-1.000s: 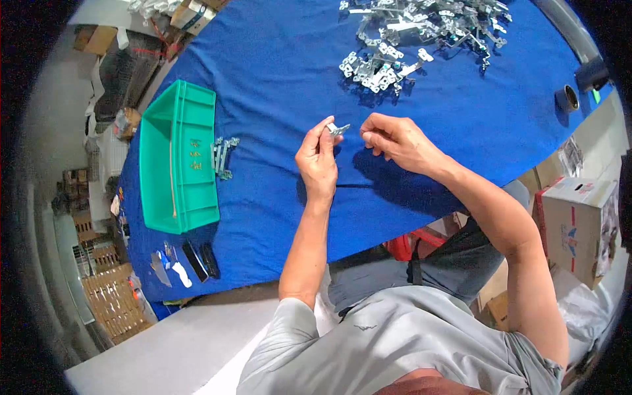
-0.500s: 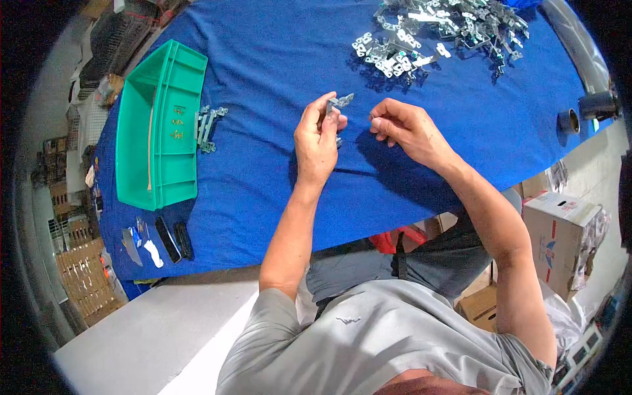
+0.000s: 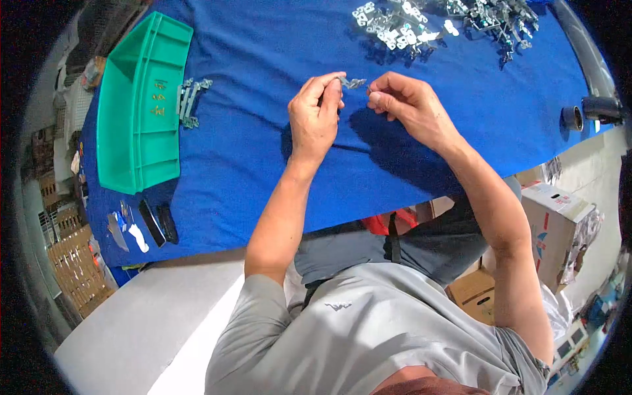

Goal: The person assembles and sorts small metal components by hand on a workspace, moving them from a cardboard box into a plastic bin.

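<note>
My left hand (image 3: 315,122) is closed around a small silver metal bracket (image 3: 354,83) and holds it above the blue cloth. The bracket's end sticks out past the fingertips toward the right; the rest is hidden by the fingers. My right hand (image 3: 413,110) is just to the right of it, thumb and fingers pinched together and apart from the bracket. Whatever is in that pinch is too small to name. Beyond the hands lies a loose pile of similar metal brackets (image 3: 403,29).
A green plastic bin (image 3: 168,43) rests at the left, with several brackets (image 3: 191,102) lined up against its side. Nearer the front edge lie a black phone-like object (image 3: 151,222) and small items. A dark cylinder (image 3: 573,118) is at the right edge. Cartons (image 3: 559,204) stand below.
The camera view has shifted, so the bin and pile appear higher and further left. The bracket in my left hand has turned flatter, and my right hand has come closer to it.
</note>
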Tool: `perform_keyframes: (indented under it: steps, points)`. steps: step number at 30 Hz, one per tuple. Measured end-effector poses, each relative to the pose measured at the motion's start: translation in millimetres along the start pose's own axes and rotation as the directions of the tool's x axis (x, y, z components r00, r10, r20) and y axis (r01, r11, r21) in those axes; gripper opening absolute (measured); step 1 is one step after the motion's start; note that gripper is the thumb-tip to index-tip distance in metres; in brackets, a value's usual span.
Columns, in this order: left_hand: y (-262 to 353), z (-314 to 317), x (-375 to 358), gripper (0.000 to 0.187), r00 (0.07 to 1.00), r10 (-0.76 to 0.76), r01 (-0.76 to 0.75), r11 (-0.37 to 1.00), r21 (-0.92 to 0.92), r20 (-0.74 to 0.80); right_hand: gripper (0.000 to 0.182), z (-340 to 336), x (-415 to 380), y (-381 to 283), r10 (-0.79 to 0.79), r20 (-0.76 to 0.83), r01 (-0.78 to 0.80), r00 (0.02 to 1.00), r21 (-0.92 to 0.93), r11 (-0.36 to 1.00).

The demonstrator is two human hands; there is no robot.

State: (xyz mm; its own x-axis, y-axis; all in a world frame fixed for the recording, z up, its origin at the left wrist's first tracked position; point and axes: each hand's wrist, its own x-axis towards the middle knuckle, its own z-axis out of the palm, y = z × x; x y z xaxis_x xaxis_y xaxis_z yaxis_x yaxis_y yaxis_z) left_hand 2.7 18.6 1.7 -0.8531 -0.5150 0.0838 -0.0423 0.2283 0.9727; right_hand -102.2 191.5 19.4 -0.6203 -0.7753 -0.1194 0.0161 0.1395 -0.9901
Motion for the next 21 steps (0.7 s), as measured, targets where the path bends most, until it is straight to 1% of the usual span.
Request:
perform_keyframes:
  steps: [2,3,6,8,11,13,14,15,16,18,20,21]
  points:
    - [-0.9,0.8,-0.3,0.024,0.999,0.054,-0.054,0.997,0.055,0.003,0.021,-0.5,2.0,8.1,-0.134,-0.033,0.130,0.990,-0.104,0.986]
    - [0.4,1.0,-1.1,0.023,0.997,0.078,-0.078,0.995,0.059,0.001,0.021,-1.6,2.3,7.3,-0.128,-0.041,0.120,0.991,-0.151,0.981]
    - [-1.0,2.0,-1.0,0.023,0.996,0.087,-0.087,0.994,0.059,0.007,0.021,-1.7,2.5,5.8,-0.139,-0.050,0.131,0.989,-0.134,0.982]
    - [-0.8,2.1,-1.5,0.022,0.995,0.096,-0.096,0.993,0.067,0.009,0.021,-3.0,2.8,6.3,-0.127,-0.028,0.121,0.991,-0.157,0.980]
    - [1.6,1.3,-0.9,0.022,0.992,0.129,-0.129,0.988,0.083,0.010,0.021,-1.6,1.1,0.5,-0.086,-0.020,0.082,0.996,-0.157,0.984]
    - [1.9,0.2,-1.4,0.021,0.988,0.151,-0.151,0.984,0.090,0.011,0.020,-2.4,-0.2,-1.3,-0.022,-0.038,0.015,0.999,-0.192,0.981]
    - [1.8,-0.6,-0.9,0.021,0.981,0.191,-0.192,0.974,0.119,0.026,0.020,-2.5,-0.4,-0.9,-0.023,-0.038,0.016,0.999,-0.193,0.981]
    - [1.7,-0.8,-0.2,0.021,0.972,0.230,-0.233,0.961,0.147,0.042,0.020,-2.6,-0.4,0.2,-0.076,-0.046,0.065,0.996,-0.205,0.977]
    - [0.3,0.0,0.4,0.021,0.972,0.229,-0.233,0.962,0.145,0.042,0.019,-2.8,-0.8,1.4,-0.126,-0.052,0.112,0.991,-0.218,0.970]
    - [-0.9,2.2,2.3,0.020,0.947,0.319,-0.321,0.942,0.097,0.033,0.019,-5.2,0.4,3.0,-0.127,-0.046,0.113,0.991,-0.237,0.965]
    - [2.0,0.4,1.5,0.020,0.944,0.326,-0.330,0.938,0.105,0.054,0.019,-5.9,1.1,3.9,-0.130,-0.037,0.116,0.991,-0.256,0.960]
    - [5.1,-0.8,1.3,0.019,0.940,0.333,-0.340,0.934,0.114,0.077,0.019,-6.1,1.4,3.9,-0.079,-0.028,0.071,0.997,-0.210,0.975]
